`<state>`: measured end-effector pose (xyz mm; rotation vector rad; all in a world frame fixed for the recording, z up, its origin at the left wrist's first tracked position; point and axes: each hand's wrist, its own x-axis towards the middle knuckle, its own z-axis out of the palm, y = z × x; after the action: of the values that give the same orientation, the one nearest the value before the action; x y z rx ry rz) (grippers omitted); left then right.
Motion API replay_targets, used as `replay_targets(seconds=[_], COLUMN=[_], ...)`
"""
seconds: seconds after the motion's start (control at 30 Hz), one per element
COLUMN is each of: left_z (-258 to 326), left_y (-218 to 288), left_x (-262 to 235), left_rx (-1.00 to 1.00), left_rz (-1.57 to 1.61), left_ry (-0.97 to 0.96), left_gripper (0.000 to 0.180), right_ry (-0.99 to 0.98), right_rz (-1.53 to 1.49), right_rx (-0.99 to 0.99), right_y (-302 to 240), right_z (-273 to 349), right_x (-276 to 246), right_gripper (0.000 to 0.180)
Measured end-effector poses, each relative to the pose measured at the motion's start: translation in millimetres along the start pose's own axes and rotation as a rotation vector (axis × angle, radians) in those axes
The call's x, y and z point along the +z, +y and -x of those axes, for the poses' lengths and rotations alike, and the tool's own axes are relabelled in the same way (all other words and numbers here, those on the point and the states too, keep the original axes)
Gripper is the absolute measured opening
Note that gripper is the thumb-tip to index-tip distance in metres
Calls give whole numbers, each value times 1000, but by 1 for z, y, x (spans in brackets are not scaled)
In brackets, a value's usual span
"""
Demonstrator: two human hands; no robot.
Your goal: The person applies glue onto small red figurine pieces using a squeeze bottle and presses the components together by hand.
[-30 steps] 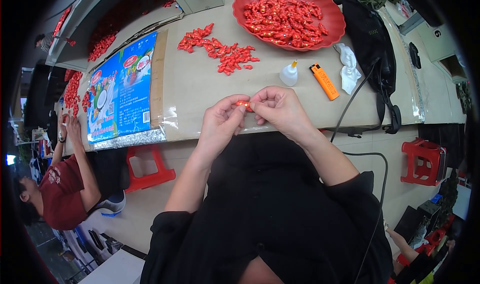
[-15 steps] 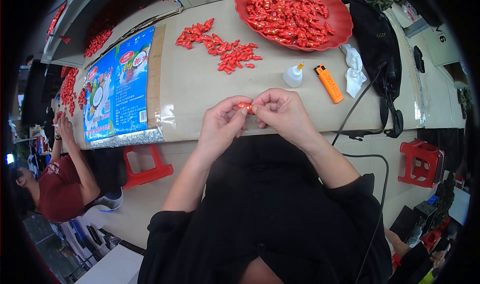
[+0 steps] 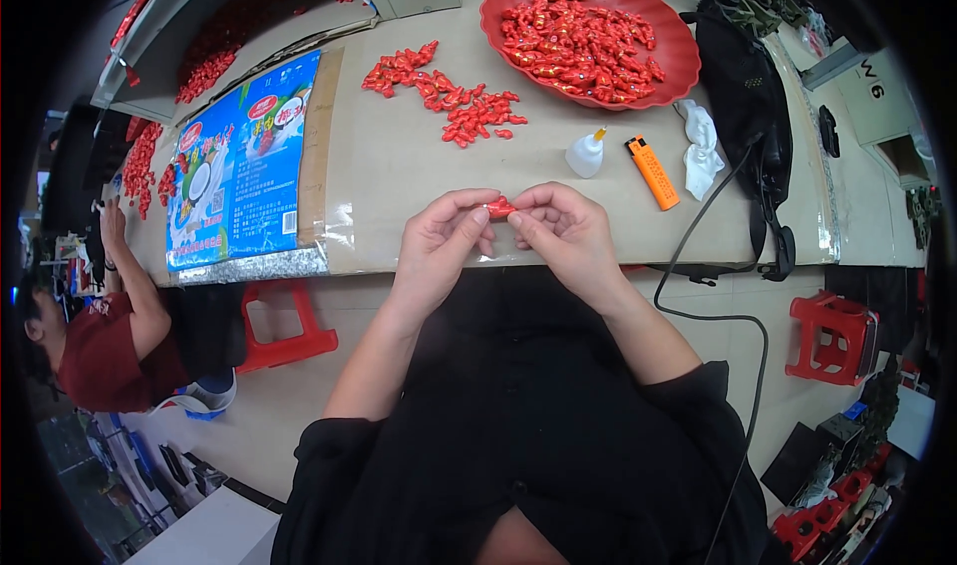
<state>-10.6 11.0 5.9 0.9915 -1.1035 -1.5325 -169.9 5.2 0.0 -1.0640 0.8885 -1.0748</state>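
Note:
A small shiny red piece (image 3: 500, 208), too small to name, spans the fingertips of both hands above the table's near edge. My left hand (image 3: 444, 234) pinches one end between thumb and forefinger. Its other end is pinched by my right hand (image 3: 566, 232). Beyond the hands lies a loose pile of similar red pieces (image 3: 478, 117). A white squeeze bottle (image 3: 586, 155) with a yellowish tip stands past my right hand, and an orange lighter (image 3: 653, 173) lies beside it.
At the back, a red scalloped bowl (image 3: 492, 29) holds many red pieces. A crumpled white tissue (image 3: 702, 151), a black bag (image 3: 743, 77) and a dark cable (image 3: 666, 276) are on the right. Flattened blue cardboard (image 3: 249, 156) lies left. Another person (image 3: 120, 341) sits there; red stools (image 3: 284, 331) stand below.
The red piece has turned slightly between my fingertips, and both hands still pinch it. The whole view has shifted a little. At the left, the other person's arm has moved.

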Motion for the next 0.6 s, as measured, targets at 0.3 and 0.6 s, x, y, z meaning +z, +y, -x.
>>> replay_targets(seconds=[0.3, 0.6], left_z=[0, 1], left_y=[-3, 0], left_x=[-3, -1], left_rx=[24, -24], left_rz=[12, -10], left_ry=[-38, -18], left_gripper=[23, 22], right_ry=[-14, 22], right_rz=[9, -35], right_rx=[-26, 49], right_y=[1, -3], right_z=[0, -1], right_x=[-1, 1], right_gripper=[14, 13])
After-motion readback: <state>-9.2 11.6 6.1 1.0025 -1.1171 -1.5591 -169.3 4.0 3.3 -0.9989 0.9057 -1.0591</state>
